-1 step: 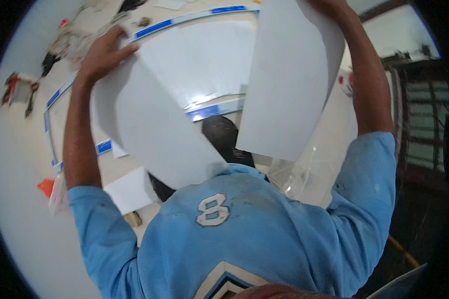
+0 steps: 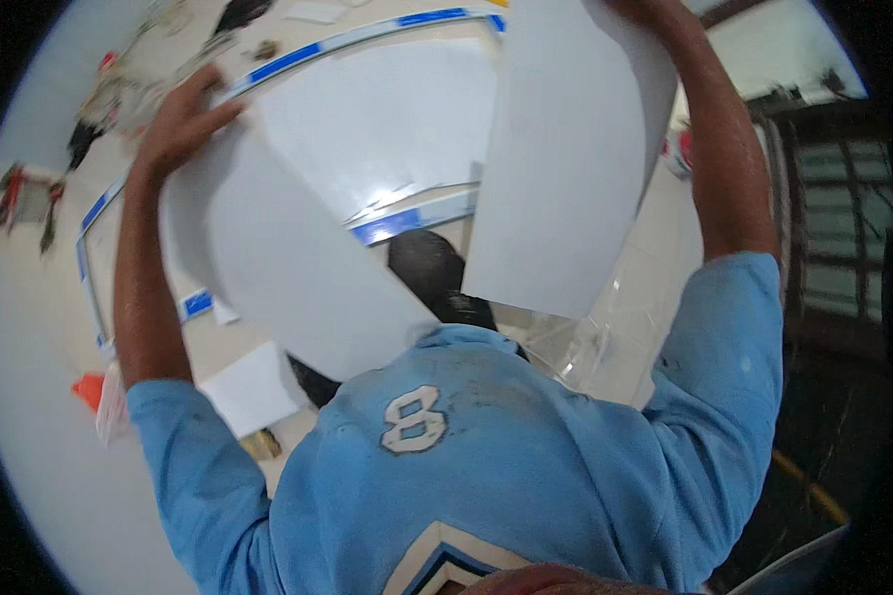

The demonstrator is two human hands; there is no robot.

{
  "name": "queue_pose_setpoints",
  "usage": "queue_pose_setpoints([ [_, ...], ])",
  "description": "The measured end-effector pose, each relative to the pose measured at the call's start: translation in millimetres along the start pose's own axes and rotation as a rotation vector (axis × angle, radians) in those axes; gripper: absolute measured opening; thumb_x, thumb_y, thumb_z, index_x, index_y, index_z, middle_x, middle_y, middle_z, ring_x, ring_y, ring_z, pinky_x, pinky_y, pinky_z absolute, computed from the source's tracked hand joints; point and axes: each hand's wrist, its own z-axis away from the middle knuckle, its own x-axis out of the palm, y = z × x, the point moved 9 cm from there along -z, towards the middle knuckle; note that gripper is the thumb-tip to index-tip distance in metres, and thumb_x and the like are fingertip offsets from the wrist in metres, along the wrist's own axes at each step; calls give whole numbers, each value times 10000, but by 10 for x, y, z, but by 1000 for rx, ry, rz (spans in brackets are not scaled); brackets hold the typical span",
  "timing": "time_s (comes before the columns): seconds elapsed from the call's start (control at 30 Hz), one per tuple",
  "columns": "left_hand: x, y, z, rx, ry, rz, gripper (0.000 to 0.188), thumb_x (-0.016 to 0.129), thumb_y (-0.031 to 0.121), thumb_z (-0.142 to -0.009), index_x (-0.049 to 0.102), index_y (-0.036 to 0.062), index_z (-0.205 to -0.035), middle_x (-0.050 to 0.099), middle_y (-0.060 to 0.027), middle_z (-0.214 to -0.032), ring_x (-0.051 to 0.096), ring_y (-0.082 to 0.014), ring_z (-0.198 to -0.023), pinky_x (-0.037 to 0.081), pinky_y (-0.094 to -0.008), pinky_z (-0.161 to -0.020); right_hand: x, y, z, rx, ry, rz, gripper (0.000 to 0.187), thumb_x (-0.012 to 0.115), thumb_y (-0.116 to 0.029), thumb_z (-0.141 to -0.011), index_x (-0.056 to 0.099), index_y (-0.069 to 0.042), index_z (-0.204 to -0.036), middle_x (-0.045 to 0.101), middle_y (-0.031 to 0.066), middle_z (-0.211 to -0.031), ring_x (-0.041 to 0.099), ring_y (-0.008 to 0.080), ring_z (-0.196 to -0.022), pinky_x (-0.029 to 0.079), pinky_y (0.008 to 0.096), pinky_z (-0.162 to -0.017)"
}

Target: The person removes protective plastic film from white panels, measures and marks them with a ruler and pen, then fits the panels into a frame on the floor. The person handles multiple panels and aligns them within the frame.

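My left hand [image 2: 181, 127] grips the upper edge of a white flat panel [image 2: 298, 248], its thumb across the near face. The panel slants down to the right, its lower end against my blue shirt. At the top edge, my right hand [image 2: 645, 10] is partly cut off and holds a second white panel [image 2: 571, 149]; its fingertips are hidden. Between the panels, a white sheet [image 2: 387, 119] lies inside a blue-and-white framed border [image 2: 367, 38] on the pale floor. Below that sheet, a dark rounded shape [image 2: 427, 268] shows between the two held panels.
Red-handled tools [image 2: 12, 198] lie at the far left. Below them are an orange object [image 2: 87, 390] and a clear plastic bag [image 2: 112, 412]. A loose white piece [image 2: 253, 387] lies by my left elbow. Clear plastic [image 2: 585, 347] is on the right; a dark barred structure [image 2: 843, 228] stands beyond.
The whole view has shifted slightly, and my hands and panels appear a little further left. My left hand still grips its panel, and the right panel stays upright.
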Motion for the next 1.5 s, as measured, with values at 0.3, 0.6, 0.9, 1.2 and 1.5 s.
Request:
queue_pose_setpoints([
  [0.3,513,542,-601,57,-230,191,755,620,780,-873,739,200,-1342,718,-165,-1245,630,-289,-1232,480,-484,-1068,-46,150,-32,-50,-3,-249,656,491,-590,-1063,753,-8,-1213,728,277,-1239,684,439,-1162,516,492,-1026],
  [0.6,68,844,-745,-21,-213,274,946,832,693,-762,699,-89,-1276,743,-301,-1093,756,-415,-993,609,-533,-912,102,-2289,-904,-618,141,-151,680,436,-606,-1069,745,-23,-1235,715,249,-1279,658,455,-1201,489,524,-1083],
  [0.9,70,-240,-583,-264,-280,578,824,862,547,-833,645,-76,-1326,709,-227,-1244,673,-326,-1177,499,-459,-1082,1624,-767,135,-289,1,-553,666,678,-408,-916,597,-19,-1451,638,203,-1440,594,338,-1304,457,446,-1137],
  [1.2,17,-679,-447,-282,-226,836,690,834,375,-921,581,-36,-1415,692,-162,-1302,632,-279,-1258,457,-445,-1136,3544,-2114,3128,-166,-956,-1507,794,867,-316,-842,545,31,-1479,623,218,-1452,586,271,-1352,487,414,-1116],
  [1.5,-1387,-1484,239,-196,503,1426,463,728,267,-999,611,28,-1378,655,-98,-1352,625,-288,-1249,448,-488,-1163,3860,-1279,2952,315,-460,-1714,446,726,-208,-979,647,41,-1340,738,127,-1164,688,215,-1021,560,385,-946],
])
